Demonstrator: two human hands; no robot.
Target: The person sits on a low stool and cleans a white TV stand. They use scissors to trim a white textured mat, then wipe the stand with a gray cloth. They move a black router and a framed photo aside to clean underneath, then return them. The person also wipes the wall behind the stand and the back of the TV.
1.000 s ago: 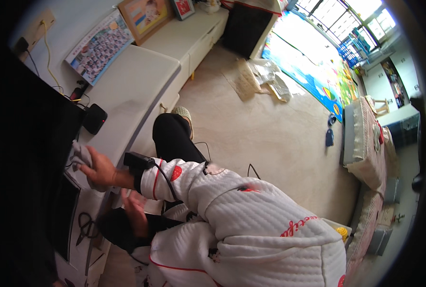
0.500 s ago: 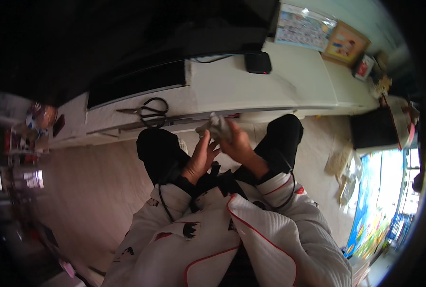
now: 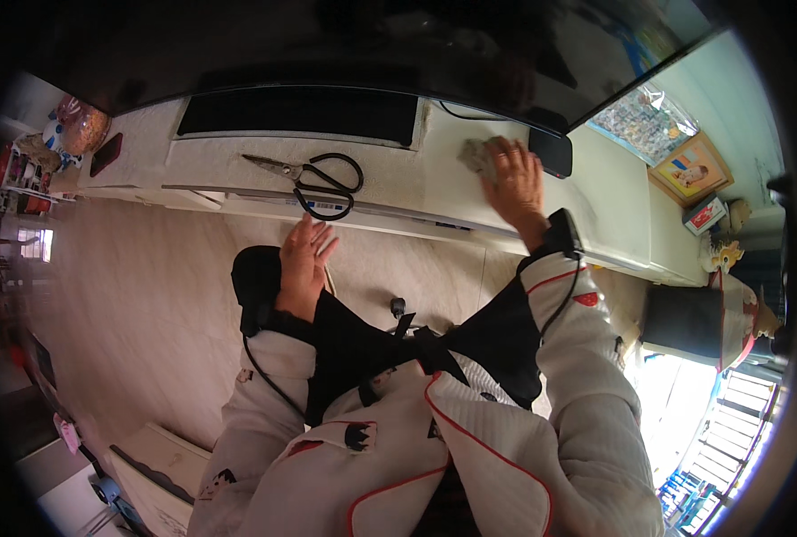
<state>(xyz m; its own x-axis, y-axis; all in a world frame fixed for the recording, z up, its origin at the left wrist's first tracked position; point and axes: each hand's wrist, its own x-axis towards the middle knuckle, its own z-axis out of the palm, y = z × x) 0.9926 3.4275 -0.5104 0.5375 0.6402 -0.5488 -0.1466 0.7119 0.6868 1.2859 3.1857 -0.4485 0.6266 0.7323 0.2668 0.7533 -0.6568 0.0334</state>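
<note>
On the white cabinet top [image 3: 470, 201], my right hand [image 3: 515, 185] presses a crumpled grey cloth [image 3: 479, 157], its fingers lying over the cloth's right side. Just right of that hand sits a small black box [image 3: 550, 154]. My left hand [image 3: 304, 266] is held in front of the cabinet's front edge, fingers apart and nothing in it. Right above its fingertips lies a pair of scissors [image 3: 316, 183] with big black loop handles, which stick out a little past the edge; the blades point left.
A large dark screen [image 3: 327, 45] stands along the back, with a long black bar [image 3: 300, 116] before it. At the left lie a phone [image 3: 106, 155] and a round ornament [image 3: 81, 125]. A framed picture [image 3: 689, 170] and a small box [image 3: 705, 215] stand at the right end.
My hands were together over my lap with the cloth. Now the right has carried it forward onto the cabinet top, and the left has let go and moved left toward the scissors.
</note>
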